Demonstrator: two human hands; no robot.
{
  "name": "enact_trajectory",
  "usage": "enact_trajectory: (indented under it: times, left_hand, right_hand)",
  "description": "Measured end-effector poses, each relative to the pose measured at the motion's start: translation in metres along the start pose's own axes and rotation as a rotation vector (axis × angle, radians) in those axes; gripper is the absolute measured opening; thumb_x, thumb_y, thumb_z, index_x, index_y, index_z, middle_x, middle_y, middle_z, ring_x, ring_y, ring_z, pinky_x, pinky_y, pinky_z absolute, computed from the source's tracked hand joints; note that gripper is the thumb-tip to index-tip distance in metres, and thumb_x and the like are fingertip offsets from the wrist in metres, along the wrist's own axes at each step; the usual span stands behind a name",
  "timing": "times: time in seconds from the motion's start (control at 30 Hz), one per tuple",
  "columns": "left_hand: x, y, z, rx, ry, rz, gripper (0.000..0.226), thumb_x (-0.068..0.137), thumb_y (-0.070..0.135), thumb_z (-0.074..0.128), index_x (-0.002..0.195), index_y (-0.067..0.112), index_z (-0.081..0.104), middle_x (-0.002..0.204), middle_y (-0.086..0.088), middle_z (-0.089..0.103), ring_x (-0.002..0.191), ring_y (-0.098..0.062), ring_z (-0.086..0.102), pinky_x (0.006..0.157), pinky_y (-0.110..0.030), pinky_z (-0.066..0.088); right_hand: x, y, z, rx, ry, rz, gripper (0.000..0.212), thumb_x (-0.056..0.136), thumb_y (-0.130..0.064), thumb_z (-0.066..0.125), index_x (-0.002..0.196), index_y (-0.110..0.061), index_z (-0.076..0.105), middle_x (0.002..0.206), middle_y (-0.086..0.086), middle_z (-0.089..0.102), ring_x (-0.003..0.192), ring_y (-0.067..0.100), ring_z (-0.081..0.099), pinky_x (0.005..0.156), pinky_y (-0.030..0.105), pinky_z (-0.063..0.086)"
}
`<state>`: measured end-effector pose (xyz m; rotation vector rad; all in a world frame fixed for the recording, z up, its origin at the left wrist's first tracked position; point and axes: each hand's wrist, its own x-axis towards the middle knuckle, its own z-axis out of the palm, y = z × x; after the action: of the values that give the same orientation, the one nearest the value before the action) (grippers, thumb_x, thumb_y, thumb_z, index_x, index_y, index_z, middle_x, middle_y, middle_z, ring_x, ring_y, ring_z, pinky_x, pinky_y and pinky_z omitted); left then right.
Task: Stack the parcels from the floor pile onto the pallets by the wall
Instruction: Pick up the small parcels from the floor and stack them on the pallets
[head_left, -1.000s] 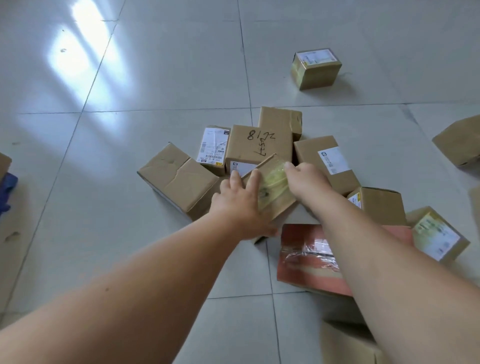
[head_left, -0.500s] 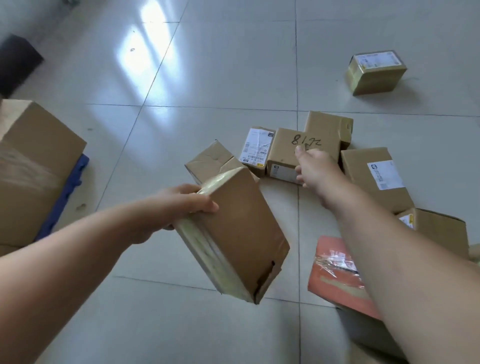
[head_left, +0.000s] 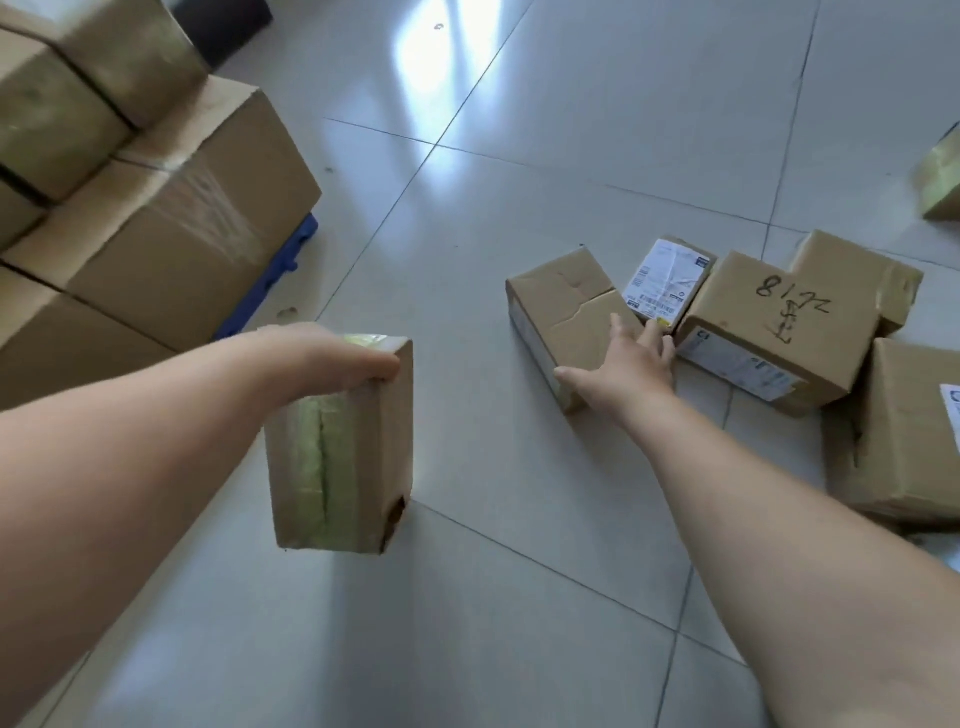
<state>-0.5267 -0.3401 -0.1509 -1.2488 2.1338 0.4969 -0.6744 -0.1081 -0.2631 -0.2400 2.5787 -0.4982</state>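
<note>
Left hand (head_left: 332, 358): fingers curled over the top end of a taped parcel (head_left: 343, 452), which hangs upright above the tiled floor (head_left: 467, 649). Right hand (head_left: 623, 369): fingers spread, holding nothing, over a dented box (head_left: 561, 306) at the near edge of the floor pile (contact unclear). Just beyond it lie a labelled parcel (head_left: 667, 278) and a pen-marked box (head_left: 769, 322). Far left: stacked cartons (head_left: 171, 228) on a blue pallet (head_left: 270, 275).

taped parcel (head_left: 340, 452) upright, gripped at top, off the floor. brown parcels (head_left: 779, 317) clustered on floor, right. boxes (head_left: 176, 244) stacked on blue pallet (head_left: 275, 265), left.
</note>
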Motion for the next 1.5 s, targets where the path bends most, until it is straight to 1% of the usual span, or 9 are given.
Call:
enact_trajectory:
  times: [0.13, 0.27, 0.37, 0.53, 0.7, 0.83, 1.07, 1.33, 1.5]
  left_hand:
    - [0.013, 0.009, 0.004, 0.160, 0.027, -0.142, 0.119, 0.057, 0.091, 0.038, 0.149, 0.017, 0.035, 0.155, -0.013, 0.033, 0.141, -0.037, 0.029, 0.109, -0.040, 0.031]
    - [0.023, 0.026, 0.008, 0.217, 0.162, -0.159, 0.120, 0.053, 0.098, 0.037, 0.143, 0.019, 0.046, 0.142, -0.018, 0.040, 0.125, -0.036, 0.043, 0.080, -0.036, 0.040]
    - [0.028, 0.035, 0.011, 0.258, 0.196, -0.114, 0.145, 0.034, 0.109, 0.022, 0.139, 0.012, 0.050, 0.132, -0.020, 0.041, 0.105, -0.034, 0.048, 0.061, -0.037, 0.039]
    - [0.024, 0.053, 0.018, 0.277, 0.206, 0.080, 0.103, 0.072, 0.090, 0.041, 0.128, 0.006, 0.057, 0.110, -0.014, 0.047, 0.093, -0.022, 0.047, 0.067, -0.029, 0.042]
    - [0.032, 0.053, 0.034, -0.058, 0.156, 0.118, 0.058, 0.078, 0.057, 0.069, 0.112, 0.011, 0.059, 0.116, -0.014, 0.050, 0.081, -0.026, 0.062, 0.063, -0.030, 0.053]
    - [0.025, 0.043, 0.050, -0.116, 0.128, 0.085, 0.090, 0.074, 0.058, 0.076, 0.143, 0.014, 0.037, 0.140, -0.019, 0.034, 0.121, -0.038, 0.047, 0.101, -0.045, 0.046]
    - [0.009, 0.022, 0.102, -0.300, 0.018, -0.136, 0.146, 0.057, 0.079, 0.074, 0.151, 0.029, -0.025, 0.160, -0.016, -0.023, 0.148, -0.044, -0.011, 0.117, -0.057, 0.008]
    - [0.010, 0.044, 0.144, -0.406, 0.006, -0.239, 0.147, 0.053, 0.079, 0.074, 0.149, 0.034, -0.028, 0.153, -0.013, -0.040, 0.143, -0.046, -0.026, 0.112, -0.071, 0.011]
    - [0.014, 0.015, 0.140, -0.354, 0.126, -0.172, 0.131, 0.058, 0.068, 0.073, 0.152, 0.039, -0.012, 0.158, -0.011, -0.021, 0.143, -0.040, 0.006, 0.108, -0.060, 0.026]
  right_hand:
    - [0.006, -0.004, 0.011, -0.104, 0.006, 0.023, 0.113, 0.072, -0.069, 0.071, 0.157, -0.027, 0.009, 0.163, 0.017, -0.007, 0.150, 0.036, -0.008, 0.119, 0.046, 0.014]
    - [0.009, -0.002, 0.021, -0.148, -0.003, 0.049, 0.119, 0.070, -0.068, 0.074, 0.157, -0.028, 0.005, 0.162, 0.017, -0.015, 0.149, 0.038, -0.011, 0.119, 0.048, 0.014]
    - [0.007, 0.002, 0.025, -0.111, 0.034, 0.086, 0.113, 0.075, -0.060, 0.074, 0.158, -0.028, 0.003, 0.162, 0.021, -0.012, 0.147, 0.042, 0.008, 0.116, 0.044, 0.023]
    - [0.004, 0.008, 0.020, 0.218, 0.106, 0.117, 0.099, 0.070, -0.055, 0.076, 0.151, -0.031, 0.025, 0.148, 0.013, 0.024, 0.131, 0.037, 0.034, 0.109, 0.038, 0.032]
    - [-0.011, 0.022, 0.015, 0.785, 0.027, 0.148, 0.101, 0.055, -0.059, 0.077, 0.144, -0.036, 0.035, 0.144, 0.006, 0.037, 0.127, 0.023, 0.044, 0.104, 0.035, 0.037]
    - [-0.026, 0.027, 0.013, 0.944, -0.075, 0.139, 0.102, 0.050, -0.055, 0.073, 0.143, -0.032, 0.038, 0.135, -0.002, 0.050, 0.107, 0.007, 0.054, 0.092, 0.034, 0.039]
    - [-0.035, 0.036, 0.021, 0.937, -0.083, 0.155, 0.105, 0.047, -0.058, 0.073, 0.143, -0.030, 0.039, 0.134, -0.001, 0.052, 0.112, 0.014, 0.055, 0.090, 0.032, 0.037]
    - [-0.037, 0.037, 0.036, 0.849, -0.121, 0.172, 0.105, 0.043, -0.067, 0.075, 0.137, -0.040, 0.038, 0.135, 0.005, 0.052, 0.121, 0.023, 0.054, 0.110, 0.044, 0.039]
    - [-0.040, 0.024, 0.039, 0.805, -0.185, 0.115, 0.106, 0.045, -0.066, 0.074, 0.141, -0.038, 0.036, 0.137, 0.001, 0.049, 0.123, 0.022, 0.051, 0.111, 0.046, 0.037]
